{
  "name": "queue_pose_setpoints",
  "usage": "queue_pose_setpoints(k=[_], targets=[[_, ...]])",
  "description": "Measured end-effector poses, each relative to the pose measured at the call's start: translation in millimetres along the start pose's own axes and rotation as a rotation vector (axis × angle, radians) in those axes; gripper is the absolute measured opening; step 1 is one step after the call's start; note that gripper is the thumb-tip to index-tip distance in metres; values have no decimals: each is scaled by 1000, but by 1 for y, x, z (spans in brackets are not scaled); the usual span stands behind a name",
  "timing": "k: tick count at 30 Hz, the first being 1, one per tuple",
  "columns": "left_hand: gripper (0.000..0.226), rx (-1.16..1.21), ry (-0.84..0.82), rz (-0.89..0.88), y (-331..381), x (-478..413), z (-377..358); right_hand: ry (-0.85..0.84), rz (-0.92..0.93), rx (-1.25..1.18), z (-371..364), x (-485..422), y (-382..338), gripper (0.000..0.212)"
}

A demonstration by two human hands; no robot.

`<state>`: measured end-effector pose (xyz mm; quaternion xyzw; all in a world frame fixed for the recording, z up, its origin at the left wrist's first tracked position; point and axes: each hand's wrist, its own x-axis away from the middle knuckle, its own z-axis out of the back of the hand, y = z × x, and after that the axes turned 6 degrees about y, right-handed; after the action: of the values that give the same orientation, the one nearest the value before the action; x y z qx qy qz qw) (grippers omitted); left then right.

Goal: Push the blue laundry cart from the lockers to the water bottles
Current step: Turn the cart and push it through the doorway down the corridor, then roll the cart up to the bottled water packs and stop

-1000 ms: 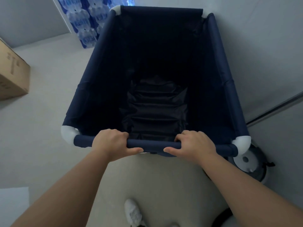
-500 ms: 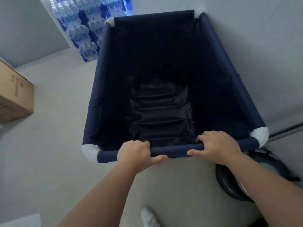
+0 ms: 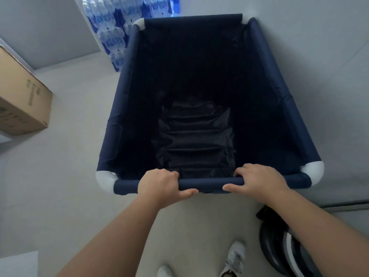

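Note:
The blue laundry cart [image 3: 127, 100] fills the middle of the view, a deep navy fabric bin with white corner joints and an empty dark bottom. My left hand [image 3: 159, 184] and my right hand [image 3: 257, 180] both wrap the padded near rail. Stacked packs of water bottles [image 3: 111, 31] in blue wrap stand against the wall just beyond the cart's far left corner, partly hidden by the cart.
A cardboard box [image 3: 22, 100] sits on the floor at the left. A dark round object [image 3: 277, 246] lies on the floor at the lower right, beside my white shoes [image 3: 235, 256]. A grey wall runs along the cart's right side.
The cart has rolled forward and swung right, so its far end now reaches the water bottles. More of the bottle stack shows, and the round object has slid lower in view.

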<state>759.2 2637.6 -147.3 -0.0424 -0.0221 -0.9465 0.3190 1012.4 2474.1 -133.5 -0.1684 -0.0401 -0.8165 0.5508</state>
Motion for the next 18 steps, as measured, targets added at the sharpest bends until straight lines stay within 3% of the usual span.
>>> queue_pose_setpoints(k=[6, 13, 18], targets=[[85, -24, -3, 24, 1, -35, 3, -35, 38, -9, 14, -36, 20, 108], [85, -44, 0, 88, -3, -70, 6, -84, 63, 1, 30, -79, 34, 91], [90, -40, 13, 111, -4, -85, 9, -116, 113, -11, 44, -100, 40, 99]])
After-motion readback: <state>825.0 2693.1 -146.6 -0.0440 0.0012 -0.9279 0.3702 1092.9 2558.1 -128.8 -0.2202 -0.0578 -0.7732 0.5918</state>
